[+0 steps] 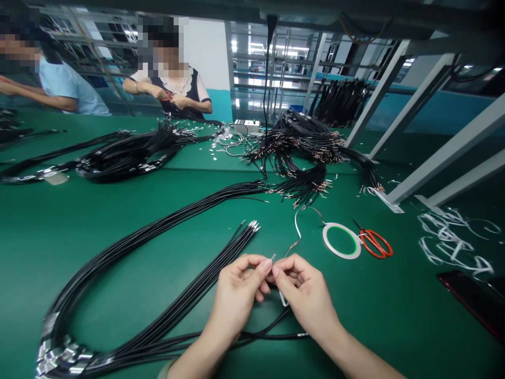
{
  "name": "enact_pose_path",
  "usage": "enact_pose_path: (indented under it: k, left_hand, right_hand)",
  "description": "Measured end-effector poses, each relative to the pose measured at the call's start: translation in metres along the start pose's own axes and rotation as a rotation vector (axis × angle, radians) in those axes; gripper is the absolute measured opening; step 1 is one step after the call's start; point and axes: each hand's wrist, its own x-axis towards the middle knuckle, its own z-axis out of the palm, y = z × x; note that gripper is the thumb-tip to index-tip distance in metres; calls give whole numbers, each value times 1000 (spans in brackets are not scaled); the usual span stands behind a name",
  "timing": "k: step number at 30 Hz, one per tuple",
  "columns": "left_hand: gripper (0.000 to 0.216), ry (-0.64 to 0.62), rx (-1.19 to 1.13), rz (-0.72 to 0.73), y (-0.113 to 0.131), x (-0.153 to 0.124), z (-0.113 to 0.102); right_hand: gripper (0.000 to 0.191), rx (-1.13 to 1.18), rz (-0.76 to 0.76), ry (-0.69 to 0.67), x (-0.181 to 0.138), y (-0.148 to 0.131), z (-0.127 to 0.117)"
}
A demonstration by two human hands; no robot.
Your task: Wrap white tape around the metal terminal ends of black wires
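Observation:
My left hand [236, 292] and my right hand [303, 292] meet low in the middle of the green table, fingertips pinched together on the end of a thin black cable [276, 321] that runs back under my wrists. A narrow silvery tape strip [296, 229] curls up from my fingertips toward a white tape roll [341, 241]. Just left of my hands lies a long bundle of black cables [165, 295] with bare metal tips, looping round to the near left edge.
Orange-handled scissors [375, 243] lie right of the roll. Heaps of black cables [303, 152] fill the middle and far left. White tape scraps [453, 242] and a dark phone [475, 302] lie right. Grey frame legs [445, 152] slant there. Two people work across the table.

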Motion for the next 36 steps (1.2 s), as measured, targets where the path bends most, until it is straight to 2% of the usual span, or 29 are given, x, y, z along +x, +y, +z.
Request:
enact_pose_path:
  k: [5,10,13,20,30,36]
  left_hand:
    - [24,17,-38,18,-3,1,1]
    - [26,-93,-133,-76,-2,7,-8]
    - [28,-117,-125,-94,-2,11,-13]
    - [18,-84,0,-26,-5,12,-12]
    - [23,-134,3,-58,-2,10,-9]
    - [26,-123,0,-58,0,10,-10]
  right_hand:
    - [18,110,66,-24,2,2,1]
    - [23,154,90,-5,4,3,1]
    - [23,132,80,10,4,4,0]
    - [19,20,63,17,3,2,-1]
    - [18,-39,34,-12,2,3,-3]
    - [19,-73,50,35,4,4,-5]
